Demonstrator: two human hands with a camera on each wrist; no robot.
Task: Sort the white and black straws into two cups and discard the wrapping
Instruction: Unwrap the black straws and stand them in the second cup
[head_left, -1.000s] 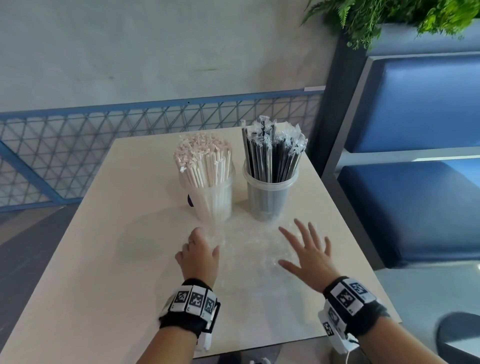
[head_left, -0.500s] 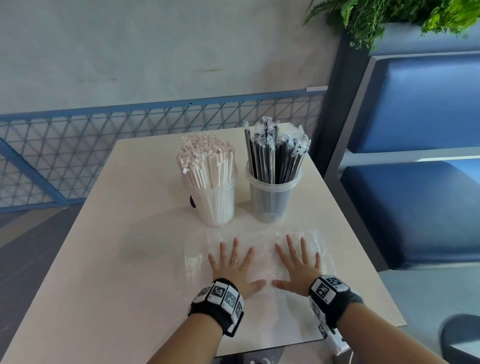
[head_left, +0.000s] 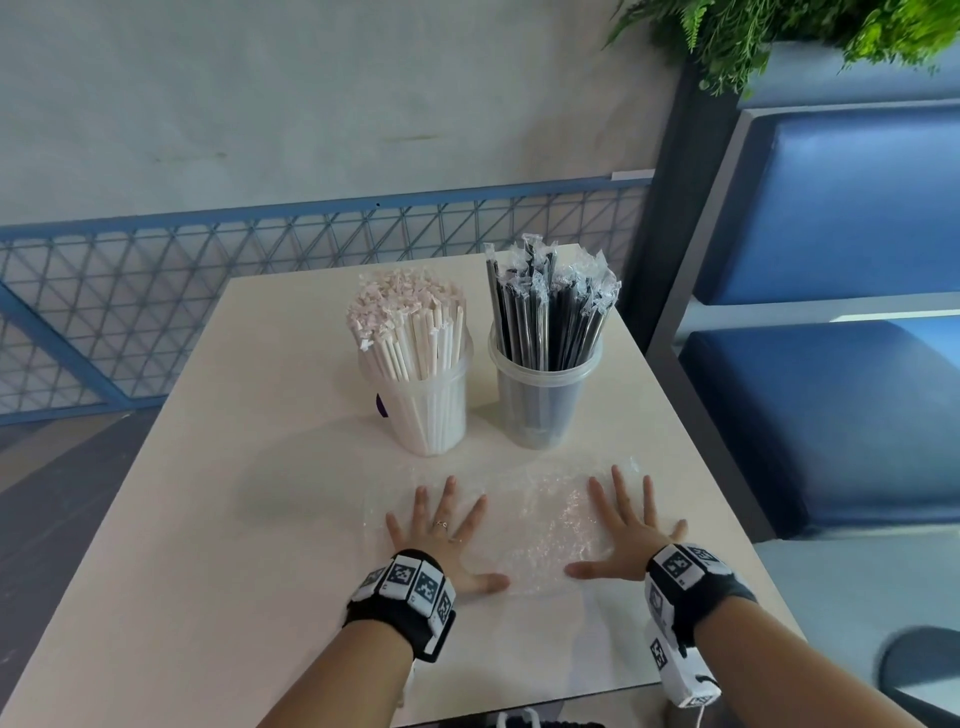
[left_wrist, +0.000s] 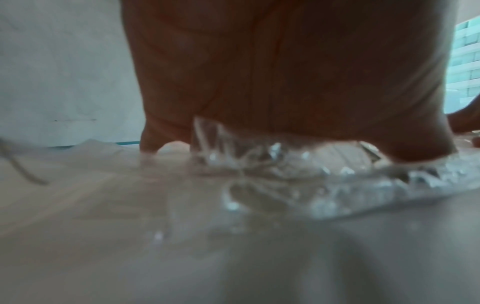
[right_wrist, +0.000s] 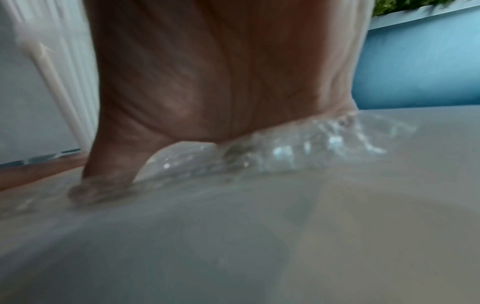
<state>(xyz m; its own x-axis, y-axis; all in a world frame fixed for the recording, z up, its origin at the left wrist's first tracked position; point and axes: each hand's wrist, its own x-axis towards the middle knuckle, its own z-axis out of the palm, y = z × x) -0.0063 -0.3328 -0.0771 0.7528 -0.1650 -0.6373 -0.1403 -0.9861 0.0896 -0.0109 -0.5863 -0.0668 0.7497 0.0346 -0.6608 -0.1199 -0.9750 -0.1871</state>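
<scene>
Two clear cups stand mid-table: the left cup (head_left: 426, 410) is packed with white straws (head_left: 410, 322), the right cup (head_left: 543, 400) with black straws (head_left: 550, 317) in clear sleeves. In front of them a crinkled clear plastic wrapping (head_left: 540, 525) lies flat on the table. My left hand (head_left: 447, 530) presses its left part with fingers spread and straight. My right hand (head_left: 623, 525) presses the right part the same way. Both wrist views show a palm flat on the wrapping (left_wrist: 324, 185) (right_wrist: 285, 152).
The beige table (head_left: 218, 545) has bare room on its left half. A blue mesh railing (head_left: 156, 312) runs behind it. A blue padded bench (head_left: 831, 415) stands close on the right, with a green plant (head_left: 779, 36) above.
My left hand uncurled and both hands came down flat on the wrapping. They then slid apart, spreading the plastic wider and flatter.
</scene>
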